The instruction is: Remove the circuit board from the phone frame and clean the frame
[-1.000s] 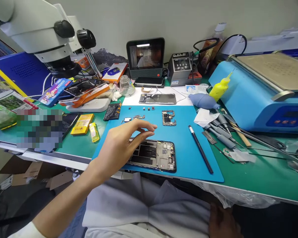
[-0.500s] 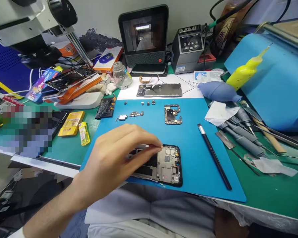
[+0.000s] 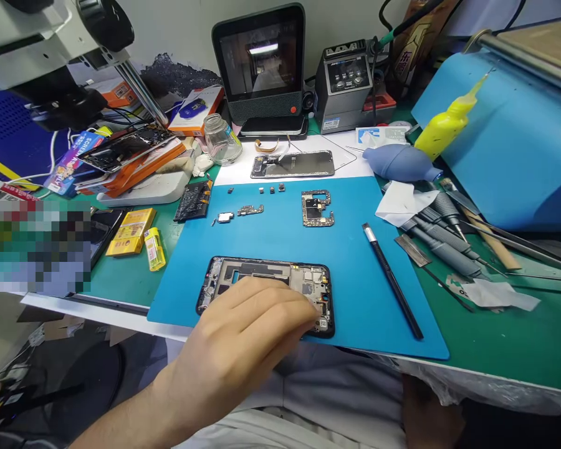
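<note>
My left hand [image 3: 247, 337] reaches in from the lower left over an opened phone frame [image 3: 266, 268]. Its fingers are bent and pressed together, with the fingertips low at the frame's right end, by the camera cut-outs. Whatever they pinch, if anything, is hidden behind the fingers. The frame lies flat near the front of the blue mat [image 3: 355, 280], its lower middle covered by my hand. Beyond it lie a phone circuit board [image 3: 314, 209], a smaller board [image 3: 250, 211] and several tiny parts. My right hand does not show.
A black pen-like tool [image 3: 393, 280] lies on the mat's right. Further right are grey-handled tools [image 3: 449, 249], a blue air blower [image 3: 397, 163] and a yellow bottle [image 3: 449, 125]. A phone back panel [image 3: 303, 164] lies behind. On the left stand a lighter [image 3: 154, 249], battery [image 3: 192, 201] and glass jar [image 3: 222, 140].
My left hand has moved right and toward me along the phone frame, uncovering its left end and upper edge. The whole view has shifted slightly.
</note>
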A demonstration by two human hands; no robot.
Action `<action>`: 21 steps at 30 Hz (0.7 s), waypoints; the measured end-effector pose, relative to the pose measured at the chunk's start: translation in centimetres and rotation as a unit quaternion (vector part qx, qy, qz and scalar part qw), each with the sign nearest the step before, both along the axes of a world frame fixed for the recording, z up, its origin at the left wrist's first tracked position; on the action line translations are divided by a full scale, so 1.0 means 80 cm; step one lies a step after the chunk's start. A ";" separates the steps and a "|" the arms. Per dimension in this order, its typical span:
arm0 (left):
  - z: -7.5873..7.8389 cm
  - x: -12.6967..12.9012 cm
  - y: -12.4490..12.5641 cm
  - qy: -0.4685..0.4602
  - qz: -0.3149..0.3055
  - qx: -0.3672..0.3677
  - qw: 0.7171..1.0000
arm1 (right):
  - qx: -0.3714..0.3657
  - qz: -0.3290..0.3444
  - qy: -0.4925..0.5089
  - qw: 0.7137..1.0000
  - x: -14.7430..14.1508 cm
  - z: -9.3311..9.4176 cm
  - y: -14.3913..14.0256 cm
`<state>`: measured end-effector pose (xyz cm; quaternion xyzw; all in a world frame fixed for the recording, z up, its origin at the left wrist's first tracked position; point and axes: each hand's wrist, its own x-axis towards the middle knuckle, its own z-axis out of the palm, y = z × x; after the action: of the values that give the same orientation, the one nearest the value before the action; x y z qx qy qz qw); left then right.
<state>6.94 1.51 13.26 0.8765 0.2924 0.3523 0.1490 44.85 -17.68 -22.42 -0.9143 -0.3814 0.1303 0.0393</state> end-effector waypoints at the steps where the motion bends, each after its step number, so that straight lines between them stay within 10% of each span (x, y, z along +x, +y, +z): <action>1: 0.000 0.002 0.000 -0.003 0.002 -0.001 1.000 | -0.001 0.001 -0.001 1.000 -0.001 0.001 0.000; 21: 0.000 0.014 0.001 0.024 0.018 -0.011 0.999 | 0.151 -0.002 0.063 0.987 -0.013 -0.017 -0.008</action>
<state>8.08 1.57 13.30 0.8776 0.3157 0.3306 0.1448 43.77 -18.33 -23.81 -0.8889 -0.3913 0.1283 0.2008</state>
